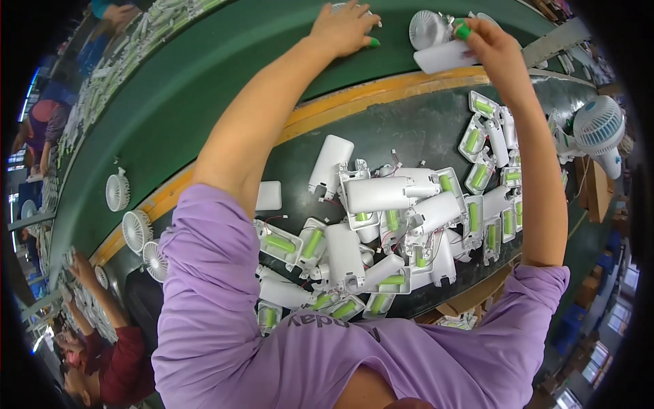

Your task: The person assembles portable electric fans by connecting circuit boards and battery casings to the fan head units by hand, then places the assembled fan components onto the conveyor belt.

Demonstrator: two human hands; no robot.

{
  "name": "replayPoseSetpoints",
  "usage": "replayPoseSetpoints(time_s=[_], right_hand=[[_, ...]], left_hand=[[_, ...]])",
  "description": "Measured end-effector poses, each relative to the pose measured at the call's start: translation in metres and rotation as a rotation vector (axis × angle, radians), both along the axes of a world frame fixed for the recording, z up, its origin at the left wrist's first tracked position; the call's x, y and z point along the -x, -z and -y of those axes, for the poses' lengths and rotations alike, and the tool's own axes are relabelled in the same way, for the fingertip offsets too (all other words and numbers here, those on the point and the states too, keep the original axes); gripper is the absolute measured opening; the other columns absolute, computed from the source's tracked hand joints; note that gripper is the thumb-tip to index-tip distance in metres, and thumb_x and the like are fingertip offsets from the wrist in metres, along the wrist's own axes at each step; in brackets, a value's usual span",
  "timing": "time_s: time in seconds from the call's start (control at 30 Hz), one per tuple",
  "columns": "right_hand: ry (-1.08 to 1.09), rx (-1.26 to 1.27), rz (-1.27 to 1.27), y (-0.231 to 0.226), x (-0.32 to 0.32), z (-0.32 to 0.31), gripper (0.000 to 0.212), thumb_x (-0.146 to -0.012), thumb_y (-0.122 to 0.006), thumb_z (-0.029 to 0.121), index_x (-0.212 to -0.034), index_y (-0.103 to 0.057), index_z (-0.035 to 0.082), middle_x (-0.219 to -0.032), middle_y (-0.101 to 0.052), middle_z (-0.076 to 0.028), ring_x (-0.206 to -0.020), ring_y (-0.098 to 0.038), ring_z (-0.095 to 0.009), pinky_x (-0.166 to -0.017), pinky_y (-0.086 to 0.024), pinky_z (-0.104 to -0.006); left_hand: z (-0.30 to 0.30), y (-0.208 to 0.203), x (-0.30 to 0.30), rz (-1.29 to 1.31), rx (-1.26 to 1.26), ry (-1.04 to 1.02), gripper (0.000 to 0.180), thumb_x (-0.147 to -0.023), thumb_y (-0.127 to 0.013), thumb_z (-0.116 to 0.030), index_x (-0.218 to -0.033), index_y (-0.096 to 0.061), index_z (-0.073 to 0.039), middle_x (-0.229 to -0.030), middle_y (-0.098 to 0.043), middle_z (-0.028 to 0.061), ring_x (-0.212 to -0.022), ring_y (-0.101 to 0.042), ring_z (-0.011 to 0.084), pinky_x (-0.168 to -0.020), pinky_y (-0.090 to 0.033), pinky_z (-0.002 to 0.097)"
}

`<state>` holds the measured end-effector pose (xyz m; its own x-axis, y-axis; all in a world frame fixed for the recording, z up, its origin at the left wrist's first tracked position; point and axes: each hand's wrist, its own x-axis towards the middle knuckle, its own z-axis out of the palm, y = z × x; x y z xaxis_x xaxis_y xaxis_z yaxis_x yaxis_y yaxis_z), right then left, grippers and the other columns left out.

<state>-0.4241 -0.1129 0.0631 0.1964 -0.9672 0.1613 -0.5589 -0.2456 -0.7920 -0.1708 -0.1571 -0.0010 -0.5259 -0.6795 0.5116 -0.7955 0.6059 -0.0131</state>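
Note:
At the far edge of the green conveyor belt, my left hand curves its fingers over a round white fan head, mostly hidden under them. Green tape wraps its thumb. My right hand, with green on its thumb too, is closed at the neck of a white handheld fan at the far right of the belt. That fan's round grille faces up, and a smooth white handle cover lies against it below my fingers. My fingers partly hide where these parts meet.
Between my arms, white handle shells and open housings with green battery cells lie piled. A yellow-orange rail borders the belt. Fan heads sit at left, a desk fan at right. Other people work at left.

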Motion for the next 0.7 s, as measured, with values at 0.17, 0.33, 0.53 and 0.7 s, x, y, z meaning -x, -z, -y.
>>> replayPoseSetpoints(time_s=[0.17,0.33,0.53,0.7], right_hand=[[-0.207,-0.3,-0.085,0.013,-0.041,-0.091,0.031,-0.083,-0.063,0.024,-0.103,-0.062,0.0,-0.089,-0.065,-0.007,-0.079,-0.057,-0.01,-0.072,-0.046,-0.0253],[-0.431,-0.453,-0.056,0.035,-0.04,-0.14,0.025,-0.08,-0.058,0.017,-0.095,-0.064,-0.001,-0.083,-0.066,-0.007,-0.072,-0.056,-0.01,-0.066,-0.046,-0.0268],[-0.384,-0.071,0.11,0.055,-0.06,-0.156,0.021,-0.08,-0.051,0.014,-0.093,-0.06,0.0,-0.079,-0.063,-0.013,-0.072,-0.059,-0.021,-0.067,-0.046,-0.0325],[-0.239,0.126,0.678,0.026,-0.083,-0.182,0.022,-0.085,-0.05,0.013,-0.098,-0.055,-0.004,-0.086,-0.065,-0.01,-0.078,-0.061,-0.016,-0.07,-0.046,-0.0289]], left_hand=[[-0.007,-0.001,-0.054,0.134,-0.215,-0.211,0.042,-0.076,-0.063,-0.033,-0.1,-0.055,0.0,-0.097,-0.061,0.0186,-0.095,-0.058,0.0334,-0.084,-0.043,0.0445],[-0.021,0.028,-0.097,0.113,-0.246,-0.238,0.02,-0.076,-0.055,-0.013,-0.094,-0.054,-0.003,-0.084,-0.064,0.0179,-0.082,-0.061,0.0339,-0.074,-0.044,0.0451],[-0.098,0.007,-0.147,-0.504,-0.814,-0.161,0.027,-0.079,-0.059,-0.006,-0.106,-0.056,-0.003,-0.07,-0.057,-0.0003,-0.065,-0.054,0.0073,-0.055,-0.039,0.0201],[-0.157,-0.038,-0.15,-0.848,-0.938,-0.157,0.038,-0.084,-0.057,-0.004,-0.12,-0.048,-0.001,-0.087,-0.063,0.0053,-0.083,-0.059,0.0099,-0.074,-0.043,0.0201]])
